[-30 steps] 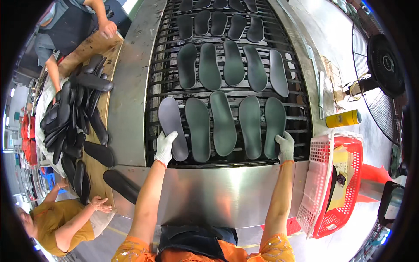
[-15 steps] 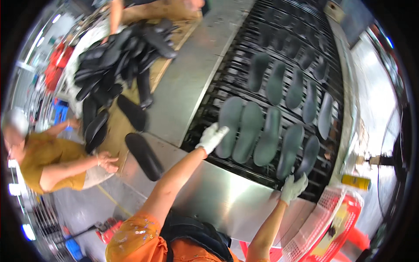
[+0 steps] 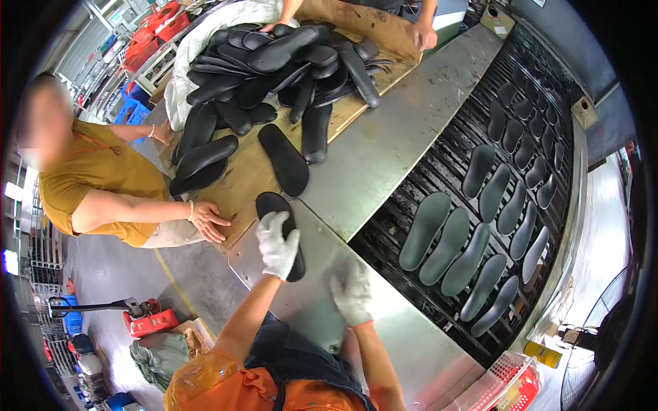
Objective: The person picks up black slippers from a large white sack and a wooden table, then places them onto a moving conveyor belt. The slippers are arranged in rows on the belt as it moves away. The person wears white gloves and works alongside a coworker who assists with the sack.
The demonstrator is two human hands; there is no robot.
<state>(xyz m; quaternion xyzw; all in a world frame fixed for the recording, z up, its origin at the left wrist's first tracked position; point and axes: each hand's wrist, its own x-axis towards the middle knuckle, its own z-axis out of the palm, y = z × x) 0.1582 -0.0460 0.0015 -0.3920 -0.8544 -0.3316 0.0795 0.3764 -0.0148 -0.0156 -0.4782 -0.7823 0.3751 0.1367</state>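
Observation:
My left hand (image 3: 277,245), in a white glove, lies over a black insole (image 3: 297,264) on the corner of the metal table, its fingers extended and thumb apart. The insole's far end and right edge show past the glove. To the right, my gloved right hand (image 3: 352,294) hovers over the bare metal, blurred, with fingers apart and nothing visible in it. Further right, rows of dark grey-green insoles (image 3: 444,246) rest on a black slatted conveyor (image 3: 384,241). Another black insole (image 3: 284,161) lies on the wooden board beyond my left hand.
A heap of black insoles (image 3: 274,58) covers the wooden board (image 3: 240,198). At left a co-worker in a mustard shirt (image 3: 103,188) rests a hand on its edge; another person's hands (image 3: 425,34) are at the far side. A basket (image 3: 490,387), yellow can (image 3: 543,354) and fan (image 3: 603,329) stand right.
The view has swung left. Both my hands have left the insoles at the conveyor's near end; the left has reached the black insole on the table corner, and the right is over the metal.

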